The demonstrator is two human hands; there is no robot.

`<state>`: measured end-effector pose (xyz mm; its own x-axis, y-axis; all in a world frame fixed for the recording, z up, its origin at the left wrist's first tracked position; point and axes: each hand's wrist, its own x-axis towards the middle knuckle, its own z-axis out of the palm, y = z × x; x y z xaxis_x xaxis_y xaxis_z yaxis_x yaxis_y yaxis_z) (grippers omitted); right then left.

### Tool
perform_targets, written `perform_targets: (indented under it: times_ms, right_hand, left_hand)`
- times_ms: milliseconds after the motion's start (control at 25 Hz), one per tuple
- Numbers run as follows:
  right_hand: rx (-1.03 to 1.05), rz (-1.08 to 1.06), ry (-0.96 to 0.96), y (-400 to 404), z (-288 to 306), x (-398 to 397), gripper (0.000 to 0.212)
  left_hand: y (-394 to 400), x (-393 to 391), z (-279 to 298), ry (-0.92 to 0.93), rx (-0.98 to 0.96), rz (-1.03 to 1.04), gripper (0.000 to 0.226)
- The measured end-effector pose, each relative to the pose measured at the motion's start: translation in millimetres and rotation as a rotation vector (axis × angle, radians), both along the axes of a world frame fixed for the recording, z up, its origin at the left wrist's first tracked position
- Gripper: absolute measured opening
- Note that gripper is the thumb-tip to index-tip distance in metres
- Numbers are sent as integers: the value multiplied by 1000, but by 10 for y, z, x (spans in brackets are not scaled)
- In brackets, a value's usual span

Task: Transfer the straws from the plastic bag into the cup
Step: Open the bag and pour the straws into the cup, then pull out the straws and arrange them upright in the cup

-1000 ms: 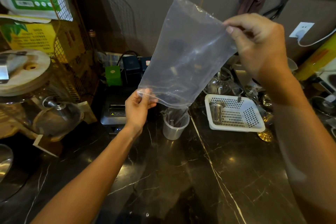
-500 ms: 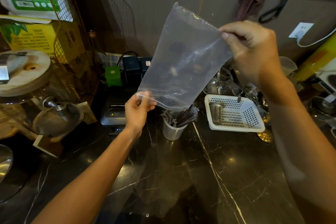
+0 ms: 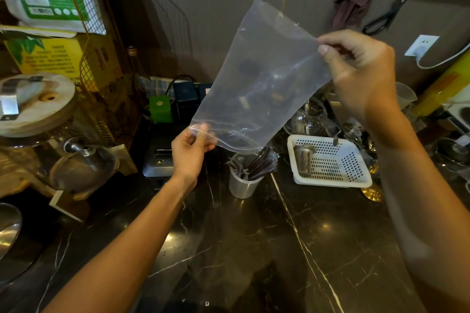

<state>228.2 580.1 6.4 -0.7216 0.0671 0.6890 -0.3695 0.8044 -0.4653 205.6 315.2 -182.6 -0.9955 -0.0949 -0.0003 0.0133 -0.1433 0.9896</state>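
Observation:
A clear plastic bag [image 3: 256, 79] hangs upside down over the counter, its open mouth pointing down. My left hand [image 3: 190, 152] pinches the mouth's left corner. My right hand [image 3: 361, 71] grips the bag's upper right edge, held higher. The bag looks empty. Just below the mouth stands a metal cup [image 3: 243, 181] on the dark marble counter [image 3: 254, 249]. Dark straws [image 3: 262, 164] stick out of the cup and lean to the right, beside some metal utensils.
A white perforated basket [image 3: 330, 162] with a small metal strainer sits right of the cup. A receipt printer [image 3: 159, 160] and green box stand behind my left hand. A glass jar with a wooden lid fills the left side. Glassware crowds the back right.
The last straws have slid out of the bag's mouth into the cup, where they lean right. The bag has tilted slightly and both hands have barely shifted.

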Motion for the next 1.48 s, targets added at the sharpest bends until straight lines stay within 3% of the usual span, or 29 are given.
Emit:
perform_targets:
  times_ms: [280,440,640,760,1000,1480]
  right_hand:
    - [-190,-106,-63,227,-126,46,21]
    - [-287,-150,-163,430,-329,249,18]
    - [-583,-204,-254,839,-836,730,12]
    - [-752,-288,-331,1218,-1216,1163,21]
    - [-1005,-539,-477,1875,-1983,2090,14]
    - [-1078,-877,-681,2223,-2952,3012,21]
  left_hand:
    - [-70,11,180,36,41,-3,27]
    - [-10,175,291,2,130,-93,48]
    - [320,423,223,45,32,-280,18]
    - [641,599,135,21,-7,-374,22]
    - [1399,948,-245,-121,-31,-542,26]
    - [2185,1370,-1239,-454,-305,-751,18]
